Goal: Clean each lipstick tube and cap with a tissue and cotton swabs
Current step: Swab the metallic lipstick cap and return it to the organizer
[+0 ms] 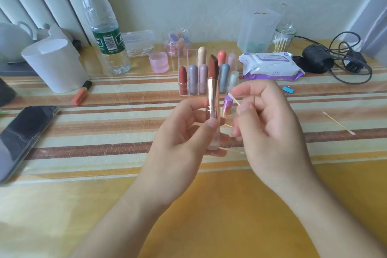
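- Left hand (182, 136): fingers grip the open lipstick tube (213, 97) by its base, long axis upright, above the mid worktop (219, 190).
- Right hand (270, 125): fingers pinch a cotton swab (235, 100). Its tip slants up-left, just right of the tube, not touching.

Soft daylight makes the room bright, and shadows are faint. The shiny table (230, 205) has pale glare on the left. Everything looks a bit blurry, and edges bend.

Brown-red lipstick (213, 67), rose-gold tube (213, 95)
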